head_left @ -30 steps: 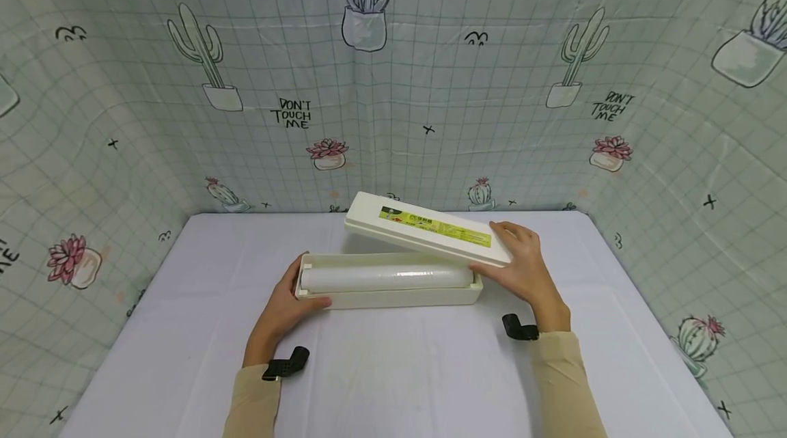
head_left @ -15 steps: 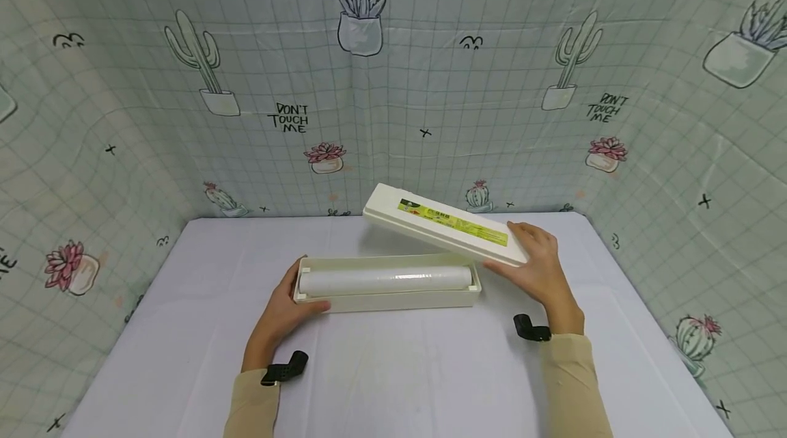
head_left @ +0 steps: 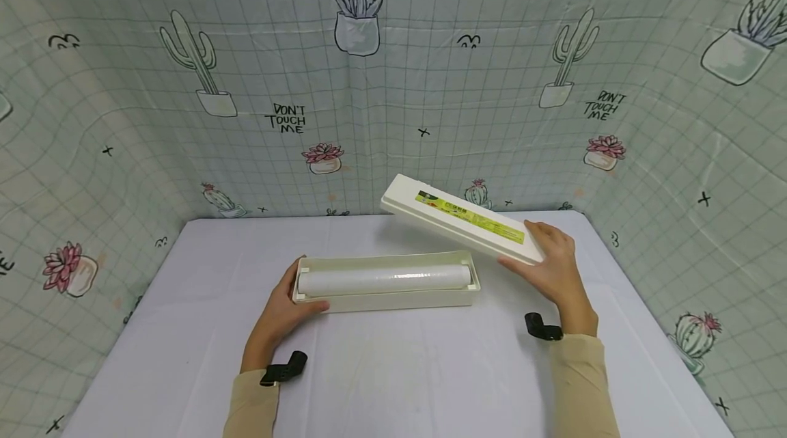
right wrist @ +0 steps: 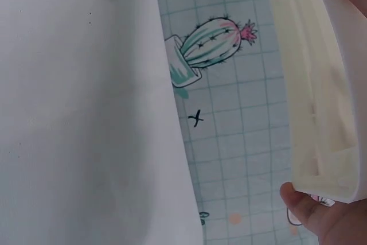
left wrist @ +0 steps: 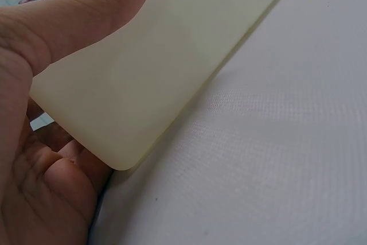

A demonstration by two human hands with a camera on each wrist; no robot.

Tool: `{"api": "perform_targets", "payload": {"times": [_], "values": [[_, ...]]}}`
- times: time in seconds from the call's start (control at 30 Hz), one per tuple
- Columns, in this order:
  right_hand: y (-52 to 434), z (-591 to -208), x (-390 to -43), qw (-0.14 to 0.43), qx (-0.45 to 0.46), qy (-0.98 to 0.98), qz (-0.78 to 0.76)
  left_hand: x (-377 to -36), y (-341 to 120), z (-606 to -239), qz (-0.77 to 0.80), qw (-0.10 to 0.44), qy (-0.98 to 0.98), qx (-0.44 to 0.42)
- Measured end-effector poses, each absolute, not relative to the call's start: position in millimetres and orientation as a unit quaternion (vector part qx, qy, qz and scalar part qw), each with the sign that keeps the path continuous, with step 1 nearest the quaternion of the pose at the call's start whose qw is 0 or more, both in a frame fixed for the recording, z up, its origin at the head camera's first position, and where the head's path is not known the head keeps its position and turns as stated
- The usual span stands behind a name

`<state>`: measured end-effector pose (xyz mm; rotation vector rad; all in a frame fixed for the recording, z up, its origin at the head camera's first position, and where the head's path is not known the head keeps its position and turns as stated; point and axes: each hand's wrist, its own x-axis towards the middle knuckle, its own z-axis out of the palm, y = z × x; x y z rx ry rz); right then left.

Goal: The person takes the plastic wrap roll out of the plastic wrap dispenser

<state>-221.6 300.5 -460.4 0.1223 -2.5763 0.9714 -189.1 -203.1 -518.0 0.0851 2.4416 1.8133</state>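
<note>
one box (head_left: 399, 300) on white table (head_left: 393, 370), patterned cactus cloth (head_left: 393, 89) behind

At the bottom of the head view, a plain tan left sleeve (head_left: 252, 405) shows left of centre and a matching right sleeve (head_left: 582, 385) at lower right. A black, bent left wrist device (head_left: 284, 370) and similar right wrist device (head_left: 542, 329) sit by the cuffs. The left hand (head_left: 285, 307) and right hand (head_left: 550, 266) are bare.
</note>
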Motion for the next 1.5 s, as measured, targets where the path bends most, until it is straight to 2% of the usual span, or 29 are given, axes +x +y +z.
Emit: {"api": "perform_targets", "payload": {"times": [0.53, 1.1, 1.5], "values": [[319.9, -461.9, -216.6, 0.223, 0.034, -0.915, 0.334, -189.3, -204.0, -518.3, 0.594, 0.046, 0.802, 0.035], [337.7, -460.4, -209.9, 0.184, -0.021, -0.927, 0.327, -189.0, -203.7, -516.7, 0.597, 0.048, 0.8, 0.035], [351.1, -463.6, -207.2, 0.19, -0.023, -0.93, 0.314, -189.5, -204.0, -517.0, 0.594, 0.05, 0.802, 0.027]]}}
